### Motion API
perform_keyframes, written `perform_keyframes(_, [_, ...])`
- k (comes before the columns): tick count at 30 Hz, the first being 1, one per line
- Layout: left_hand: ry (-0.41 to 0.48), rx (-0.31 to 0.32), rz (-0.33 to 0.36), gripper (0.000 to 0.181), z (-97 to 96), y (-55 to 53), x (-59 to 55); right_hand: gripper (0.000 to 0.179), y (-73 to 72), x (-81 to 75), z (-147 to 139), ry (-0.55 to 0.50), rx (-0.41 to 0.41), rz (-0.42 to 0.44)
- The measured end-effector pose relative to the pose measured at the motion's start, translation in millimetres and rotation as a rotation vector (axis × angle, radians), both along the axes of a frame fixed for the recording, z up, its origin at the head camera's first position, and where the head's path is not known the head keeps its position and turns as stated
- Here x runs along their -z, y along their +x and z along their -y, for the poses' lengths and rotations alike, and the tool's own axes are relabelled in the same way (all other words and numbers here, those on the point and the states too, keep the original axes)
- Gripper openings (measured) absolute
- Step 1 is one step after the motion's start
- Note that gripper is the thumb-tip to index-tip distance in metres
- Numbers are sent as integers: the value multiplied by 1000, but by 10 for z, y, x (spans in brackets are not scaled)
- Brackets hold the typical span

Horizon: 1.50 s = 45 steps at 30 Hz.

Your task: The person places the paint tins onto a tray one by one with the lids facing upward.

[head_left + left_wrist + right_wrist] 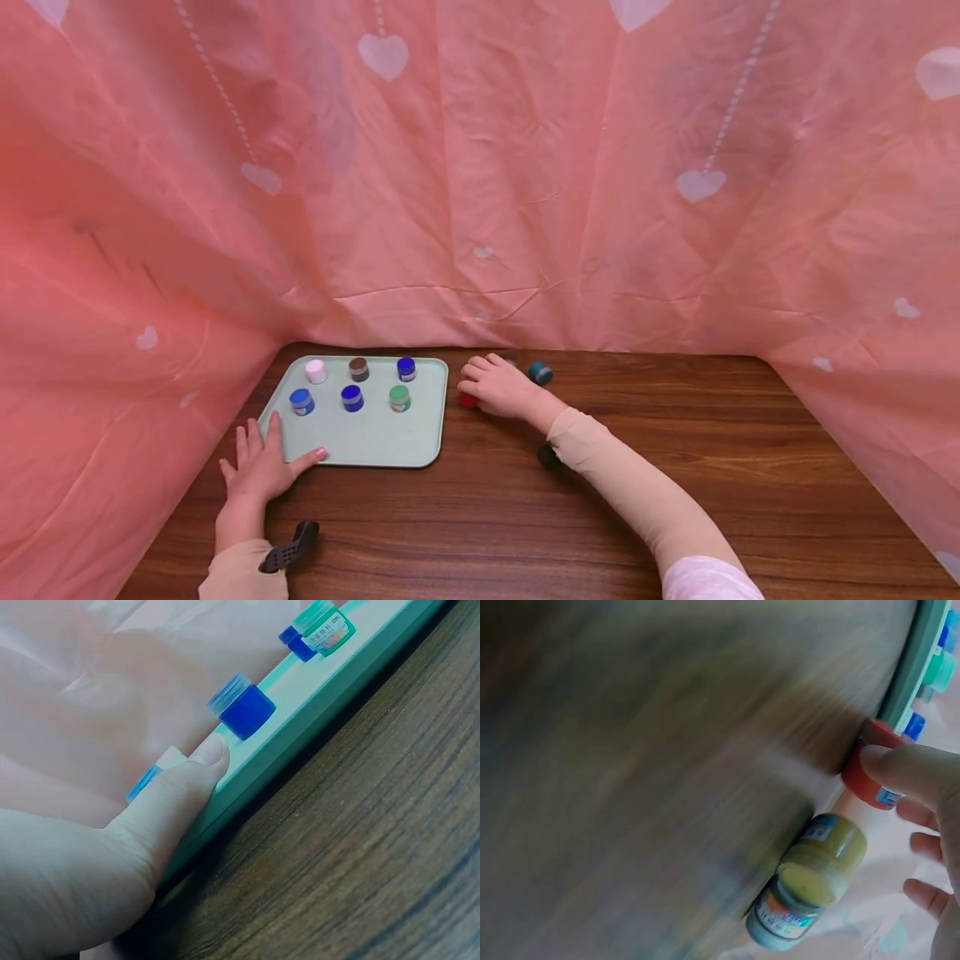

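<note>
The left hand (258, 467) is spread at the near left corner of the tray (360, 437), thumb laid on the near rim and fingers straight along the left side. The right arm slants forward and inward over the table (465, 525), palm down, so that the right hand (502, 390) is over the red jar (468, 401), just beside the tray's right rim. Its thumb touches that jar, with the other fingers apart beyond; whether they pinch it I cannot tell, since the jar hides part of them.

The tray holds six jars: white (316, 371), brown (358, 369) and dark blue (407, 368) at the back; blue (302, 402), another dark blue (352, 397) and green (400, 398) in front. On the table near the right hand are a yellow jar (825, 851) and a teal jar (540, 372); the yellow one is see-through at one end.

Labels show on the red, yellow, teal and green jars, their print too small to read.
</note>
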<state>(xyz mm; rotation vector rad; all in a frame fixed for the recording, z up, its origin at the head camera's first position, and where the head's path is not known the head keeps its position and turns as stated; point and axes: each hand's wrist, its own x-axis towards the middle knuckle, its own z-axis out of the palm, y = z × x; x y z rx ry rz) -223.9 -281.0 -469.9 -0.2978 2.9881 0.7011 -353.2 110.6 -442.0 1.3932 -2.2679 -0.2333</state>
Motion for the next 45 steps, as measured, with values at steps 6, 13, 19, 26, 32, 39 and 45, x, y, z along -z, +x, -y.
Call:
perform_keyframes(6, [-1,2,10,127,-6,-6,-1,32,7,41,85,10,108,47])
perform_keyframes(13, [3,5,6,127,-8,-7,22,28,77,21,162,-24,151,79])
perform_keyframes(19, [9,9,0,130,-3,-7,18,30,152,-33,220,-101,167,114])
perform_keyframes(26, [12,13,-9,129,-10,-9,0,33,238,-52,310,-183,160,163])
perform_keyframes(32, [8,14,-6,129,-2,-5,2,36,325,-97,452,-257,108,177])
perform_keyframes(39, [16,15,11,129,-2,6,-4,35,402,-112,691,-290,71,164])
perform_keyframes(45, [7,10,10,129,1,14,-10,34,464,-130,933,-323,37,162])
